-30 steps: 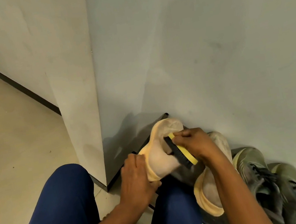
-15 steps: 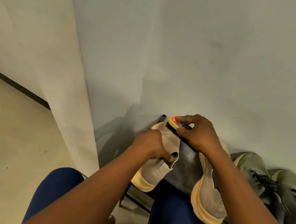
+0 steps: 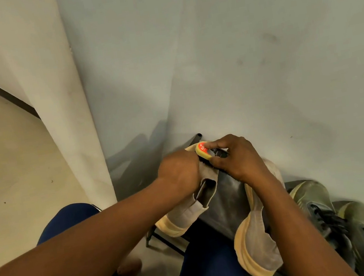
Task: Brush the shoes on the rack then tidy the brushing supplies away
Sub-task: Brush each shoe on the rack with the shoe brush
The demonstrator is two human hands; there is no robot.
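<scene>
Right grip point(image 3: 234, 160) curled round brush point(image 3: 204, 151), seemingly bristles-down

Two beige shoes point(image 3: 187, 211), two olive sneakers point(image 3: 316, 209), apparently one brush point(image 3: 204, 151).

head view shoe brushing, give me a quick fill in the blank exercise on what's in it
1. The right hand holds a yellow ____ against the beige shoe.
2. The left hand steadies that shoe from its ____ side.
3. The second beige shoe lies on the dark ____.
4. The lace-up shoes at the right are ____ in colour.

Missing words: brush; left; rack; olive green
</scene>
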